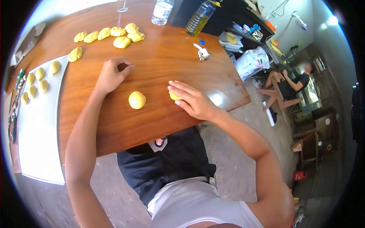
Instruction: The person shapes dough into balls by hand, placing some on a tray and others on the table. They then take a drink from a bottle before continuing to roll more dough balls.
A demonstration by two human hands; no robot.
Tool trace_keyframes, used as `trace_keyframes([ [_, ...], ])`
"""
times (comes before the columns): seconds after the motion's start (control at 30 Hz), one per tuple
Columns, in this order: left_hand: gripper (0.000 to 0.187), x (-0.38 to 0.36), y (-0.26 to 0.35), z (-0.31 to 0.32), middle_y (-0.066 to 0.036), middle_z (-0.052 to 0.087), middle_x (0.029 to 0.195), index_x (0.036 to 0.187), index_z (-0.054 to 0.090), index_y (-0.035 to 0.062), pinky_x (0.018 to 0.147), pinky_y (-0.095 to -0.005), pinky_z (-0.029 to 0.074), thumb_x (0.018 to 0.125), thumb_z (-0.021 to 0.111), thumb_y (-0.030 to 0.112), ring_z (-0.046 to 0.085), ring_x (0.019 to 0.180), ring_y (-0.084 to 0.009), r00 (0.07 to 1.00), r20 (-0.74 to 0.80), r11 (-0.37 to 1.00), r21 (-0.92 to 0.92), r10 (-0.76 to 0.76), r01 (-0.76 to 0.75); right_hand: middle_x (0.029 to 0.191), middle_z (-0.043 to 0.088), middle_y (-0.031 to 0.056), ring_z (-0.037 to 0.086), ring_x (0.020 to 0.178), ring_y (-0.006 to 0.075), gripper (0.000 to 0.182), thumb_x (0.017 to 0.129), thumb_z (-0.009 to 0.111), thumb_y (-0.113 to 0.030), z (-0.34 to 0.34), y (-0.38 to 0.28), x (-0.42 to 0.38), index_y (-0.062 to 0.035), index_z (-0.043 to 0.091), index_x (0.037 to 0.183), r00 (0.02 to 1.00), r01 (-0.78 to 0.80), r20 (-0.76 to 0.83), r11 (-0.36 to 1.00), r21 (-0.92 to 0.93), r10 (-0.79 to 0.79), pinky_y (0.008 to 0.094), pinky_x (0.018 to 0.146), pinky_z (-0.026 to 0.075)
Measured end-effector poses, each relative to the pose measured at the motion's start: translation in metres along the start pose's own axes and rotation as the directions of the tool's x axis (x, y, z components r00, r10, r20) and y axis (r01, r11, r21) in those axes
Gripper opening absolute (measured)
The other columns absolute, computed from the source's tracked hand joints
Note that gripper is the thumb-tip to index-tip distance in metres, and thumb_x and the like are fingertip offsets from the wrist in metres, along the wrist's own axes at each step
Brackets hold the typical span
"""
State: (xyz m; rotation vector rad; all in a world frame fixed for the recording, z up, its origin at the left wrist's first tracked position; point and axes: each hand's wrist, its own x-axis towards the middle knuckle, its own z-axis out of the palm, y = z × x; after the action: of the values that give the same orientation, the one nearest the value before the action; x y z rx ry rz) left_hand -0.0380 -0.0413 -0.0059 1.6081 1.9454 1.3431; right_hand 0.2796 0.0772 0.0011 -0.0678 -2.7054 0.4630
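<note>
My right hand (192,99) lies over a yellow dough ball (175,95), its fingers held together and covering most of the piece against the wooden table (159,125). Left of it, a smooth round dough ball (137,100) sits by itself between my two hands. My left hand (115,74) rests on the table with its fingers curled in, and nothing shows in it. Beyond that hand lie several rough dough lumps (121,42), with one more lump (75,54) beside the tray's corner.
Several shaped dough balls (43,86) sit on a pale tray (42,144) at the left. At the back stand a clear bottle (162,13), an oil bottle (199,19) and a glass (122,5). A blue cap (202,42) lies near a small white-and-brown item (203,53). Another person (294,81) sits far right.
</note>
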Motion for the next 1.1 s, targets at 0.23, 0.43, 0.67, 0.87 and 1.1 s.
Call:
trace_keyframes([
  [0.23, 0.016, 0.001, -0.011, 0.006, -0.010, 0.072, 0.076, 0.097, 0.074, -0.0042, 0.066, -0.0336, 0.051, 0.094, 0.073, 0.011, 0.060, 0.066, -0.0132, 0.996, -0.057, 0.997, -0.042, 0.069, -0.072, 0.145, 0.060, 0.0266, 0.055, 0.139, 0.0397, 0.052, 0.096, 0.068, -0.040, 0.021, 0.060, 0.038, -0.0041, 0.069, 0.134, 0.989, -0.073, -0.145, 0.969, -0.235, 0.039, 0.0461, 0.118, 0.044],
  [0.43, 0.014, 0.002, -0.009, 0.000, -0.004, 0.069, 0.074, 0.095, 0.074, -0.0040, 0.063, -0.0299, 0.047, 0.096, 0.072, 0.010, 0.056, 0.067, -0.0086, 0.997, -0.069, 0.993, -0.113, 0.021, -0.029, 0.153, 0.057, 0.0185, 0.048, 0.146, 0.0381, 0.044, 0.100, 0.067, -0.028, 0.056, 0.035, 0.106, -0.0054, 0.066, 0.137, 0.994, -0.078, -0.083, 0.990, -0.121, 0.068, 0.0479, 0.123, 0.038],
  [0.67, 0.016, 0.001, -0.011, -0.001, 0.000, 0.066, 0.077, 0.094, 0.072, -0.0023, 0.068, -0.0277, 0.047, 0.100, 0.070, 0.013, 0.056, 0.073, -0.0070, 0.993, 0.022, 0.973, -0.196, -0.119, 0.121, 0.145, 0.062, 0.0200, 0.053, 0.140, 0.0384, 0.040, 0.102, 0.064, -0.022, 0.015, 0.004, 0.004, -0.0021, 0.065, 0.137, 0.998, 0.052, -0.032, 0.999, 0.008, -0.052, 0.0463, 0.119, 0.043],
  [0.87, 0.016, 0.003, -0.017, -0.003, 0.001, 0.065, 0.076, 0.096, 0.071, -0.0022, 0.068, -0.0276, 0.047, 0.100, 0.071, 0.013, 0.057, 0.072, -0.0074, 0.996, 0.009, 0.991, -0.102, -0.091, 0.091, 0.144, 0.062, 0.0227, 0.061, 0.133, 0.0396, 0.048, 0.097, 0.069, -0.030, 0.000, 0.051, 0.006, 0.0010, 0.067, 0.134, 0.996, -0.025, -0.088, 0.982, -0.187, 0.008, 0.0461, 0.113, 0.050],
  [1.1, 0.017, 0.004, -0.017, -0.006, -0.002, 0.072, 0.080, 0.100, 0.075, -0.0034, 0.067, -0.0276, 0.050, 0.098, 0.072, 0.014, 0.059, 0.072, -0.0075, 0.997, 0.008, 0.980, -0.179, -0.083, 0.083, 0.148, 0.058, 0.0275, 0.052, 0.141, 0.0419, 0.046, 0.096, 0.068, -0.028, 0.053, 0.038, 0.080, 0.0017, 0.068, 0.132, 0.981, -0.082, -0.181, 0.991, -0.103, 0.063, 0.0483, 0.121, 0.041],
])
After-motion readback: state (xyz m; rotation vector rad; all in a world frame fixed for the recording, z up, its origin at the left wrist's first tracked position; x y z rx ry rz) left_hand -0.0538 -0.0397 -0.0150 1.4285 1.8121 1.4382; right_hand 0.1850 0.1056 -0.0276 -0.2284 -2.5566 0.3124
